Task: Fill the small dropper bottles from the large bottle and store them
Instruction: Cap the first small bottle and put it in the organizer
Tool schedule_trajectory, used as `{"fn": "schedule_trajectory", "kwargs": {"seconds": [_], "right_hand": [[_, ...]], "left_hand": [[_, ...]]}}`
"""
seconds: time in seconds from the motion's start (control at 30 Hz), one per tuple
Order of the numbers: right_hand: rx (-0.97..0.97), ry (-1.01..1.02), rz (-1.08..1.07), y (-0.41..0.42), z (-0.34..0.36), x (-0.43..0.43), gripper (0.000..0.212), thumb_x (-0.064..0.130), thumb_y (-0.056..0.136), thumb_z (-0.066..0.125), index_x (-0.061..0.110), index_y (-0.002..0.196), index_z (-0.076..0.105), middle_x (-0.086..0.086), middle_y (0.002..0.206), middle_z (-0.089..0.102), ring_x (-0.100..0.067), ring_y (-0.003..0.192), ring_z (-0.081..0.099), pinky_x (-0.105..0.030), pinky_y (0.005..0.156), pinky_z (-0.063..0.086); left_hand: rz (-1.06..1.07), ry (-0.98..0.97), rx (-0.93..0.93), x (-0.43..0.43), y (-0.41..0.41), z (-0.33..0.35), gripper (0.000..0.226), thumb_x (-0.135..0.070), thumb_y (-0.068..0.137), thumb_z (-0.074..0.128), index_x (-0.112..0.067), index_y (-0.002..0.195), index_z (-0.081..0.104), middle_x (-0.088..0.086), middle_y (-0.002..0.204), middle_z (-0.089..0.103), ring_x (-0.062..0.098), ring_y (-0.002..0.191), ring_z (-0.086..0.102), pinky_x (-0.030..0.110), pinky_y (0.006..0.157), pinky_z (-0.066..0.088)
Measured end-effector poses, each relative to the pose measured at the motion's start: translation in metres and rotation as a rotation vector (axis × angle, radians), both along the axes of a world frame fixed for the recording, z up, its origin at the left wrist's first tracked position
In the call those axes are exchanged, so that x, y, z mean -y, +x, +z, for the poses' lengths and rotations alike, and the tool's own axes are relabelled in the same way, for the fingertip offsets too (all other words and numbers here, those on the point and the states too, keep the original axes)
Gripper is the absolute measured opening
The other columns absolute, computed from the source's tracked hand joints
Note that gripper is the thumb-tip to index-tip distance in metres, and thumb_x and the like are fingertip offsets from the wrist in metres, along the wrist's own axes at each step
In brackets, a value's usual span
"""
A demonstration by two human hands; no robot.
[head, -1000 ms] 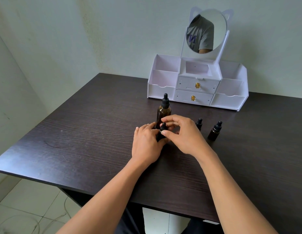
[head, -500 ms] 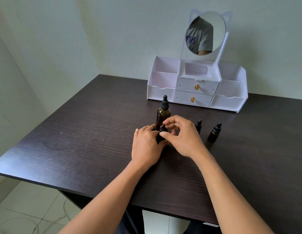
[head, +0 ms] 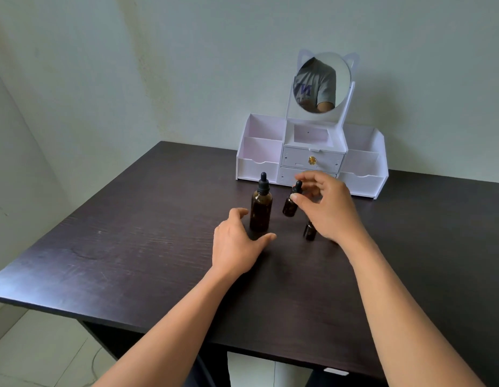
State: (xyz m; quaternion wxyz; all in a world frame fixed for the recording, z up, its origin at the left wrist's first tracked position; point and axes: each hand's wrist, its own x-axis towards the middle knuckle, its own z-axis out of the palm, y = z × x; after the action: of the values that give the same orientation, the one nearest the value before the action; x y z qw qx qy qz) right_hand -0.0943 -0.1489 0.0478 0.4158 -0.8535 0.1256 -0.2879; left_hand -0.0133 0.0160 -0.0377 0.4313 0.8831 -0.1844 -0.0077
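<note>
We see the right hand point(head: 329, 208) pinching a small dropper bottle point(head: 290, 206) by its black cap, the bottle tilted just right of the large bottle point(head: 261, 208). The left hand point(head: 237, 244) lies loose and uncurled on the table point(head: 131, 247), cupped about that large bottle's base; we cannot tell whether it touches. A second small bottle point(head: 309, 232) stands half hidden under the right hand, and the white organizer point(head: 259, 163) sits behind.

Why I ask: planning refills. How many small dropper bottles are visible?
2. One small dropper bottle is pinched in the right hand, beside the large bottle; the other bottle stands on the table, half behind that hand. More may be hidden.
</note>
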Motion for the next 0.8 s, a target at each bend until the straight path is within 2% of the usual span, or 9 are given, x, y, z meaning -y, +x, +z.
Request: {"fn": "schedule_trajectory", "kwargs": {"seconds": [0.07, 0.17, 0.23, 0.3, 0.4, 0.57, 0.8], "right_hand": [[0.024, -0.031, -0.036, -0.002, 0.019, 0.015, 0.029, 0.015, 0.086, 0.073, 0.026, 0.113, 0.067, 0.010, 0.099, 0.069, -0.007, 0.086, 0.065, -0.021, 0.080, 0.051], [0.038, -0.072, -0.095, 0.000, 0.045, 0.036, 0.024, 0.016, 0.088, 0.072, 0.024, 0.110, 0.068, 0.009, 0.096, 0.069, -0.009, 0.082, 0.065, -0.033, 0.081, 0.058], [0.052, -0.097, -0.127, 0.005, 0.061, 0.050, 0.021, 0.015, 0.088, 0.071, 0.025, 0.106, 0.068, 0.011, 0.092, 0.068, -0.013, 0.081, 0.066, -0.045, 0.081, 0.060], [0.061, -0.128, -0.147, 0.010, 0.076, 0.060, 0.018, 0.015, 0.088, 0.070, 0.026, 0.103, 0.068, 0.010, 0.092, 0.068, -0.017, 0.083, 0.068, -0.049, 0.081, 0.060], [0.063, -0.186, -0.186, 0.022, 0.093, 0.073, 0.014, 0.018, 0.088, 0.069, 0.027, 0.098, 0.069, 0.005, 0.094, 0.070, -0.020, 0.084, 0.069, -0.048, 0.083, 0.059], [0.031, -0.236, -0.250, 0.043, 0.108, 0.098, 0.015, 0.018, 0.088, 0.068, 0.018, 0.103, 0.072, -0.002, 0.095, 0.071, -0.025, 0.084, 0.070, -0.045, 0.087, 0.058], [-0.015, -0.293, -0.328, 0.075, 0.115, 0.134, 0.017, 0.012, 0.090, 0.066, 0.012, 0.105, 0.073, -0.008, 0.101, 0.072, -0.023, 0.085, 0.067, -0.034, 0.090, 0.054]], "left_hand": [[0.013, 0.021, 0.009, 0.005, 0.007, 0.004, 0.090, -0.068, 0.067, 0.075, -0.026, 0.138, 0.041, -0.002, 0.134, 0.057, 0.023, 0.127, 0.049, 0.040, 0.106, 0.039], [0.008, 0.076, 0.020, 0.012, 0.016, 0.010, 0.088, -0.072, 0.069, 0.071, -0.027, 0.139, 0.043, -0.005, 0.135, 0.058, 0.020, 0.128, 0.050, 0.040, 0.109, 0.031], [0.003, 0.077, 0.021, 0.017, 0.021, 0.014, 0.082, -0.072, 0.068, 0.071, -0.030, 0.135, 0.047, -0.008, 0.130, 0.061, 0.018, 0.126, 0.051, 0.040, 0.109, 0.027], [0.007, 0.085, 0.033, 0.021, 0.025, 0.015, 0.072, -0.070, 0.069, 0.071, -0.032, 0.128, 0.054, -0.008, 0.120, 0.065, 0.018, 0.122, 0.053, 0.040, 0.109, 0.027], [0.037, 0.082, 0.054, 0.023, 0.028, 0.011, 0.063, -0.070, 0.071, 0.070, -0.033, 0.121, 0.058, -0.008, 0.110, 0.067, 0.017, 0.117, 0.053, 0.043, 0.110, 0.025], [0.046, 0.053, 0.098, 0.022, 0.026, 0.003, 0.060, -0.070, 0.074, 0.067, -0.033, 0.121, 0.057, -0.007, 0.109, 0.062, 0.017, 0.119, 0.048, 0.041, 0.114, 0.018], [0.043, 0.027, 0.132, 0.027, 0.026, 0.002, 0.057, -0.071, 0.073, 0.067, -0.035, 0.116, 0.059, -0.014, 0.097, 0.055, 0.014, 0.115, 0.049, 0.043, 0.113, 0.019]]}}
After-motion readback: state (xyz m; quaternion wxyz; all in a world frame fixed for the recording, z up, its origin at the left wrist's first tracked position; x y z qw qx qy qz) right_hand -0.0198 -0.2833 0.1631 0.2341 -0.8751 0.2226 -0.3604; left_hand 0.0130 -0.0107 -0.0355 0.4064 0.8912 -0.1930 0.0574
